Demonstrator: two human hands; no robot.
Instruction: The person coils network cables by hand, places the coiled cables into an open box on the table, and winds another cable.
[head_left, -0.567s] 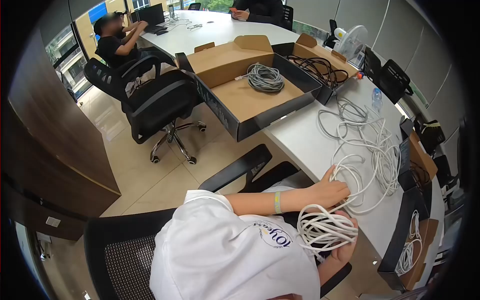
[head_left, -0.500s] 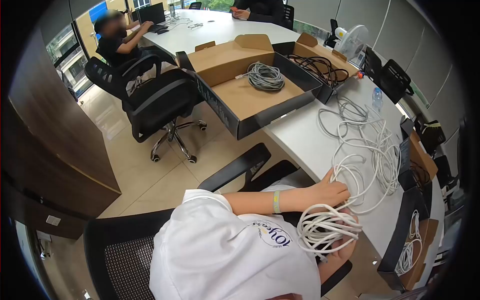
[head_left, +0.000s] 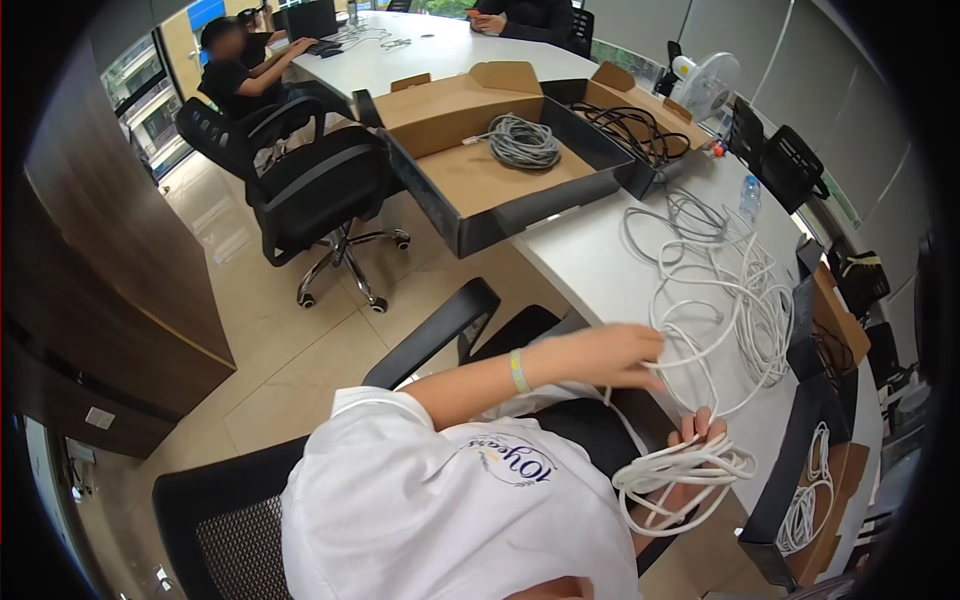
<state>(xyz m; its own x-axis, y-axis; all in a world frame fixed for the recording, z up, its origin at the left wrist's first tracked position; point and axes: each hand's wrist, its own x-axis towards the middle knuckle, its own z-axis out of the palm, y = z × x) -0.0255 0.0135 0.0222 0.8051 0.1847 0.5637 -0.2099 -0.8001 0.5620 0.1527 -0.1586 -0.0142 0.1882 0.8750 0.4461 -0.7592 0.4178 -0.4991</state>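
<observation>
Near the table's edge, my left hand, with a band on its wrist, has its fingers closed around a strand of white cable. Below and to the right of it, my right hand grips a looped bundle of white cable; the loops hide part of its palm. Strands run from the hands to a loose pile of white cable on the white table. Grey cable loops lie at the pile's far side.
An open box holds a grey cable coil; another box behind holds black cables. More boxes with cables stand at right, near a bottle and fan. Two people sit farther off. An office chair stands at left.
My left hand has moved left and up, away from the bundle, drawing a strand. My right hand and the bundle have shifted slightly right. The view has tilted a little.
</observation>
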